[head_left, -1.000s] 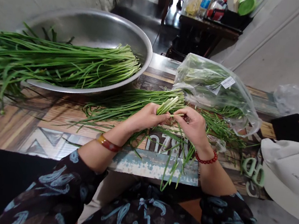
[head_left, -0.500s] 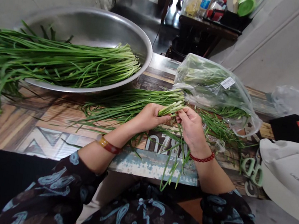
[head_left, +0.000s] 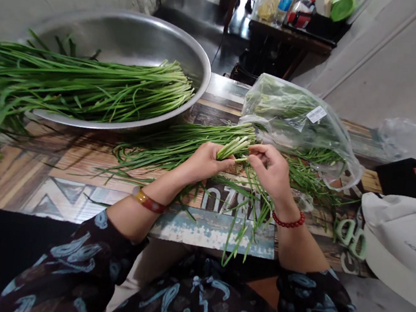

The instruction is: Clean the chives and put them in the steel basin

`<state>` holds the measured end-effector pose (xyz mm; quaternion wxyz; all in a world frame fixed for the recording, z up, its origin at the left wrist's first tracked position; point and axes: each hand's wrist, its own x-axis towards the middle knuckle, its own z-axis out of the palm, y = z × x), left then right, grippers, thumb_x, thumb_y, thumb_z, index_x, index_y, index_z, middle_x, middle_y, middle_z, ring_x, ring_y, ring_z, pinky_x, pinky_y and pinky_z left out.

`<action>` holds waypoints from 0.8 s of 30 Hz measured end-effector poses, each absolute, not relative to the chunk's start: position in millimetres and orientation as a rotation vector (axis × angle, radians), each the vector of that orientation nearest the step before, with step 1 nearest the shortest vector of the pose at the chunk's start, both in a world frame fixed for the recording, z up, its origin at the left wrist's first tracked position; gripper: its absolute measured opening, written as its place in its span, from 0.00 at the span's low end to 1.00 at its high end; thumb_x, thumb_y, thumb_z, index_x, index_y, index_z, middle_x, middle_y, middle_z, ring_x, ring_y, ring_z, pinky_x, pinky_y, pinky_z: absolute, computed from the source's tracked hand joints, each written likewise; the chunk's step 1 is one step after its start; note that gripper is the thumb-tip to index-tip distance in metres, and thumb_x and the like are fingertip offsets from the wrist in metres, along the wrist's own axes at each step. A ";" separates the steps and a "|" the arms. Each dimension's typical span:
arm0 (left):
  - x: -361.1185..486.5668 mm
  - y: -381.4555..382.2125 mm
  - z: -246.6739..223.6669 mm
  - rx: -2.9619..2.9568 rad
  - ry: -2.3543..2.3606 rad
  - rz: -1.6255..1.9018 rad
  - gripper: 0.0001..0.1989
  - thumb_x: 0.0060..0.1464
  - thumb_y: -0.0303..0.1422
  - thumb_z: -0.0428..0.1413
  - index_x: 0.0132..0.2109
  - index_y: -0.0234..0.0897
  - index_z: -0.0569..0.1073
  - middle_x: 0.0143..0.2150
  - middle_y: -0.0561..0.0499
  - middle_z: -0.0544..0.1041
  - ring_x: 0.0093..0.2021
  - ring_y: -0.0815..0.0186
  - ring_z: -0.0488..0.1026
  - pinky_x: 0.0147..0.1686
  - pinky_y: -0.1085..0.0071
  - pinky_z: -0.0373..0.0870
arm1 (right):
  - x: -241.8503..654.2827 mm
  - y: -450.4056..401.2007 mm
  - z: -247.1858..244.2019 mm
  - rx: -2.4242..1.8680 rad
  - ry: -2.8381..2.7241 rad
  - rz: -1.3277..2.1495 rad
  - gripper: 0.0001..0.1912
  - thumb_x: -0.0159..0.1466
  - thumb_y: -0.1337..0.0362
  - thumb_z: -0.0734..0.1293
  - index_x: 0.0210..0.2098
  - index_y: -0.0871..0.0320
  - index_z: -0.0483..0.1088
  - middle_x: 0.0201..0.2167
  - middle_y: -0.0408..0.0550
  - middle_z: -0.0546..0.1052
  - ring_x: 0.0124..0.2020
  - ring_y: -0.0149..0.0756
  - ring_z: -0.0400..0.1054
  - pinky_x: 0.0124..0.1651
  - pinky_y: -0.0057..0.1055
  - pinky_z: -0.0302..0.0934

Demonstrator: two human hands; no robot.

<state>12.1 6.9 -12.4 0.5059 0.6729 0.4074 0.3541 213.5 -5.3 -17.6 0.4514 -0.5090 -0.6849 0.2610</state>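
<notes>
My left hand [head_left: 209, 162] is closed around a small bunch of garlic chives [head_left: 236, 147], pale stem ends pointing up and right. One pale stem [head_left: 240, 159] stretches from that bunch to the fingertips of my right hand [head_left: 269, 166], which are drawn together in a pinch at its end. Behind my left hand, a pile of garlic chives [head_left: 179, 138] lies on the wood-patterned table [head_left: 86, 158]. Loose trimmed bits [head_left: 238, 228] spread below my right hand and hang over the table's front edge.
A large steel basin [head_left: 132, 35] heaped with chives [head_left: 117, 85] stands at the left. Behind my right hand lies a clear plastic bag [head_left: 300, 112] of greens. Green-handled scissors [head_left: 351, 239] and a white cap [head_left: 407, 238] are at the right. A bottle [head_left: 285, 3] stands on a farther table.
My right hand has shifted a little to the right, away from the bunch. The stem ends in my left hand are now more exposed, with a single stem sticking out sideways.
</notes>
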 end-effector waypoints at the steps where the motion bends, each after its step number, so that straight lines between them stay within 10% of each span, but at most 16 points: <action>1: 12.7 7.0 -13.1 1.634 0.970 0.862 0.12 0.51 0.36 0.58 0.25 0.31 0.72 0.22 0.56 0.65 0.25 0.73 0.59 0.26 0.76 0.54 | 211.7 -5.5 -18.2 -1.272 -1.726 0.663 0.12 0.61 0.55 0.70 0.39 0.54 0.76 0.37 0.47 0.78 0.37 0.37 0.71 0.43 0.34 0.65; 17: 10.8 8.6 -14.9 1.632 1.026 0.826 0.12 0.52 0.36 0.57 0.27 0.31 0.72 0.22 0.57 0.63 0.24 0.73 0.57 0.26 0.75 0.52 | 244.1 7.3 -17.8 -1.239 -1.462 0.833 0.24 0.63 0.47 0.67 0.19 0.56 0.66 0.20 0.43 0.67 0.25 0.31 0.60 0.32 0.31 0.58; 24: 11.3 8.6 -14.2 1.637 0.992 0.832 0.13 0.52 0.37 0.57 0.27 0.31 0.72 0.23 0.56 0.64 0.25 0.72 0.58 0.27 0.74 0.53 | 233.9 2.2 -11.7 -1.182 -1.811 0.734 0.12 0.56 0.60 0.74 0.39 0.55 0.75 0.35 0.45 0.77 0.35 0.35 0.69 0.40 0.33 0.65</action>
